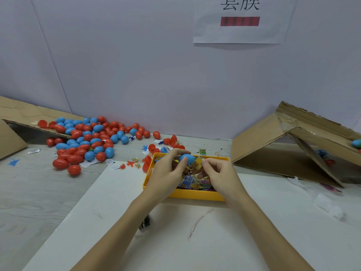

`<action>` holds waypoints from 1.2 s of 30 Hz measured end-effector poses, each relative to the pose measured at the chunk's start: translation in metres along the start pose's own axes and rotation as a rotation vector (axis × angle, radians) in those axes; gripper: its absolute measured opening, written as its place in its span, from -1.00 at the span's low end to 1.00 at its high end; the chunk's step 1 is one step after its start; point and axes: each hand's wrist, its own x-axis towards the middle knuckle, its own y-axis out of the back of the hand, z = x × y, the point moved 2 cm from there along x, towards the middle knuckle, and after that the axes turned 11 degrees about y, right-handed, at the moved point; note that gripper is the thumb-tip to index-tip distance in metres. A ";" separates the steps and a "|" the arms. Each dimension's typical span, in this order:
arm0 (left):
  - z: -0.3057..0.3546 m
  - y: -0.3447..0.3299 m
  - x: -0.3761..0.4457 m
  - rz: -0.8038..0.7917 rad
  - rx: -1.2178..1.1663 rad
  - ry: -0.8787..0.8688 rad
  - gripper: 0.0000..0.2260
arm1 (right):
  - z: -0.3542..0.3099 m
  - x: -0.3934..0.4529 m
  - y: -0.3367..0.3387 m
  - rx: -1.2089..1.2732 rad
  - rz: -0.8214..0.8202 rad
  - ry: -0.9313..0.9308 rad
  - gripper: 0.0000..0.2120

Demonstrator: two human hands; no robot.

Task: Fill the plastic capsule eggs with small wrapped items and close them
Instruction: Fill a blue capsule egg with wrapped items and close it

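up close, the blue capsule egg (187, 158) is smooth, glossy plastic, rounded and tapering, and it sits above the far part of the yellow tray (197, 196), pinched between the thumb and curled fingers of the left hand (168, 174). whether its two halves are fully joined cannot be told, since fingers cover part of it. just beside it on the right, a small yellow wrapped item (197, 163) with crinkly printed foil touches the egg's side; the right hand (219, 178) has its fingers curled and its fingertips meet that wrapper, apparently gripping it.

the tray is a shallow rectangular box of matte yellow plastic, filled with a loose pile of wrapped items (190, 181), flat little packets in yellow, blue and purple print. it rests on a white sheet (195, 241), smooth and slightly scuffed, laid over a pale wood-grain table (29, 192).

to the far left lies a heap of closed eggs (88, 141), shiny red and blue, spilling from a flattened cardboard box (17, 114). near the tray's far edge lie open red egg halves (172, 140) and small plastic figures (129, 163). on the right stands a tilted corrugated cardboard box (273, 143) with tape on its flaps and a few eggs inside. a paper sign (240, 34) hangs on the grey wall.
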 end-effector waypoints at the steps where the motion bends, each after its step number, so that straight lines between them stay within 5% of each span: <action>1: 0.000 0.000 0.000 0.000 0.000 0.001 -0.76 | 0.000 0.000 0.000 0.007 -0.009 -0.005 -0.78; 23: -0.001 0.001 0.000 -0.053 -0.003 -0.115 -0.69 | 0.000 -0.002 -0.001 -0.025 0.006 0.070 -0.83; 36: -0.001 0.003 0.003 -0.073 -0.107 -0.041 -0.71 | 0.000 -0.001 0.003 0.119 0.095 0.041 -0.79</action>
